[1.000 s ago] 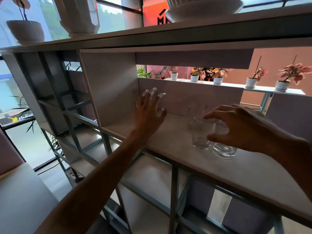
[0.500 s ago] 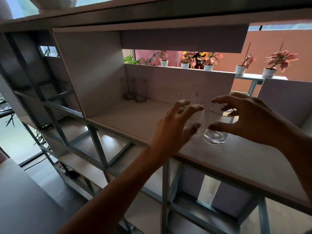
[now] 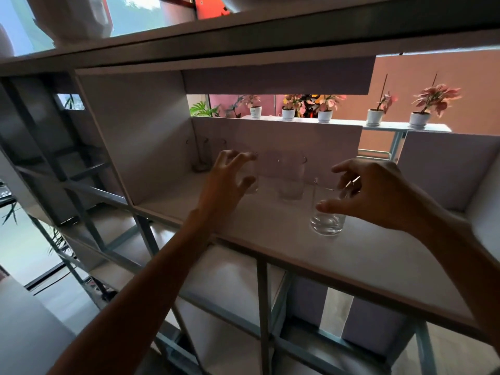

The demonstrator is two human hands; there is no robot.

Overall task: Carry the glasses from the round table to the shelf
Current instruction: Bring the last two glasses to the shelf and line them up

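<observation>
Clear drinking glasses stand on the pale shelf board (image 3: 270, 239). My left hand (image 3: 227, 185) curls round one glass (image 3: 251, 174) towards the back of the compartment. My right hand (image 3: 378, 196) holds another glass (image 3: 327, 220) nearer the front edge, thumb on its near side and fingers over the rim. A third glass (image 3: 290, 180) stands free between my hands. Two more glasses (image 3: 201, 156) stand in the back left corner, faint against the wall. The round table is out of view.
The compartment has a side wall (image 3: 140, 136) on the left and a low back panel (image 3: 311, 142). Metal frame bars (image 3: 262, 307) run below. White pots (image 3: 73, 17) stand on the top board, and potted plants (image 3: 324, 115) line a ledge behind.
My left hand took a glass from beside my right hand and moved it left and back on the shelf. My right hand stays on its glass.
</observation>
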